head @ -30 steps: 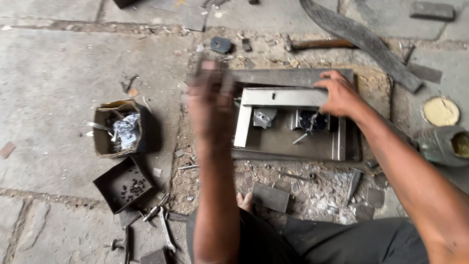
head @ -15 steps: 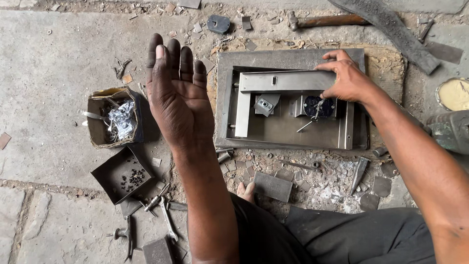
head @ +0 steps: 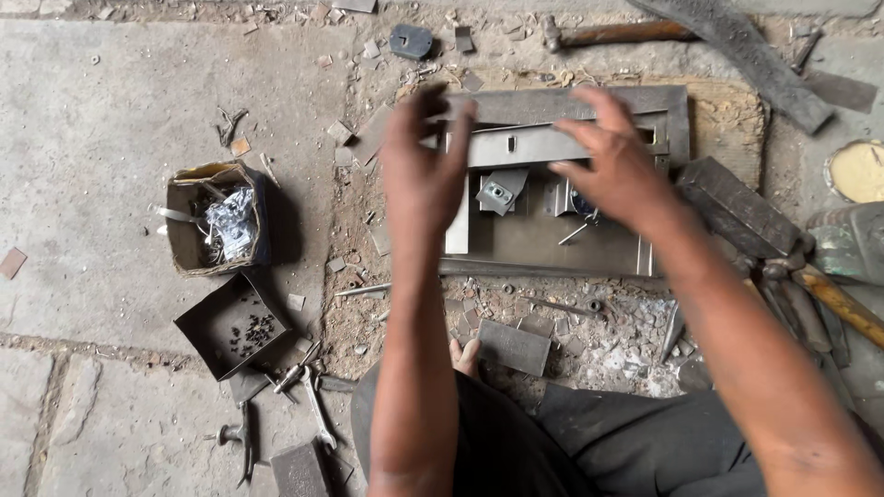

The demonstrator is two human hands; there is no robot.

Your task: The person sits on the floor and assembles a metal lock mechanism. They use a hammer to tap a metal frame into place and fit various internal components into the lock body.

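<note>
Down on the stone floor point(head: 110, 101), both forearms reach forward from the bottom edge of the view and meet over a flat metal plate point(head: 543, 239) that lies on the ground ahead of the person's knees. The left hand point(head: 425, 175) is raised with the back of the hand toward the camera, fingers point(head: 433, 106) spread loosely and pointing away, the tips at the left end of a grey metal bar point(head: 529, 145) that runs across the top of the plate. It is blurred, so I cannot tell whether it grips the bar or only hovers at it. The right hand point(head: 612, 161) comes in from the right, wrist bent, fingers curled down over the right part of the same bar; whether they are clamped on it cannot be told either. The two hands stand apart, one at each end of the bar.

Under the bar, small metal fittings point(head: 497, 191) lie on the plate. A cardboard box point(head: 214, 221) with crumpled foil and bits sits well to the left, and an open dark tray of small screws point(head: 235, 327) lies just below it. Pliers point(head: 308, 391) rest near the tray. A hammer point(head: 608, 35) lies beyond the plate at the top. A round yellowish lid point(head: 858, 170) shows at the right edge.
</note>
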